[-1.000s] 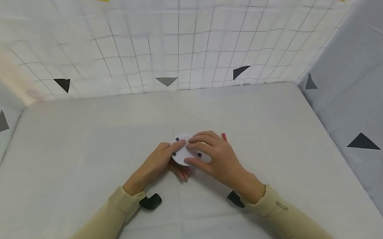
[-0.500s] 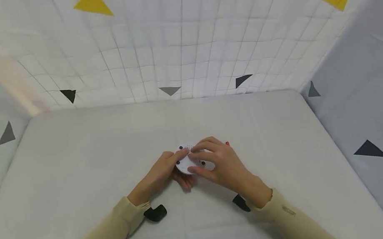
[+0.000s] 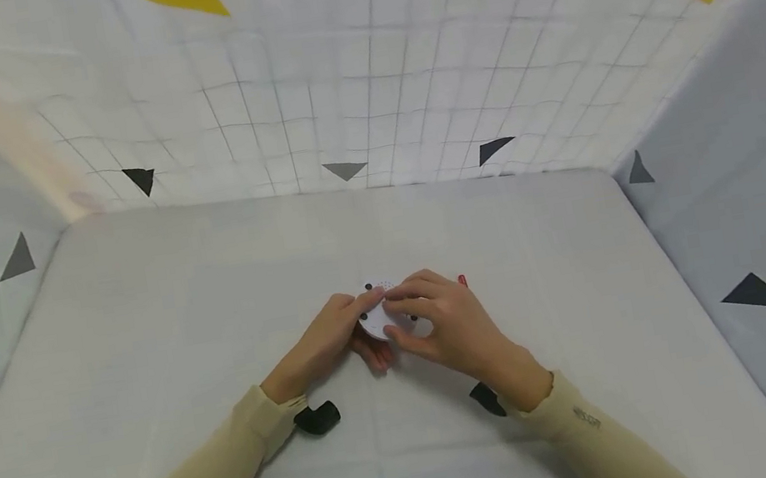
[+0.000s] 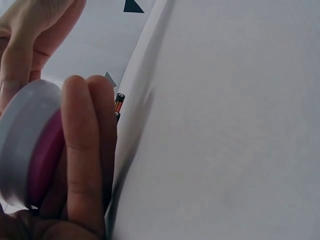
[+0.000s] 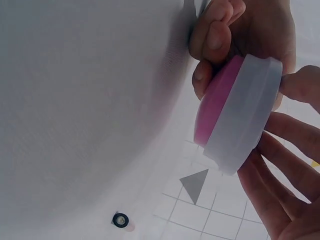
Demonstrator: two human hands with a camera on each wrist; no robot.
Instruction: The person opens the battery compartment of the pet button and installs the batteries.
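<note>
A round white push button with a pink dome (image 5: 217,107) is held between both hands. Its white base (image 3: 384,325), with small dark feet and a patch of tiny holes, faces up in the head view. The left hand (image 3: 327,337) grips it from the left, thumb on the base and fingers beneath the pink side. The right hand (image 3: 453,320) has its bent fingertips and thumb on the base from the right. What lies under those fingertips is hidden. In the left wrist view, the left fingers (image 4: 82,155) run alongside the pink dome.
Beyond the right hand a small red object (image 3: 462,281) shows partly. The left wrist view shows a black-and-orange battery (image 4: 119,102) on the white table (image 3: 241,254), with another dark end beside it. White cloth walls with triangles (image 3: 344,170) enclose the table.
The head view has shifted slightly. Both hands keep nearly the same hold on the push button, and the right fingers cover a little more of the base's right side.
</note>
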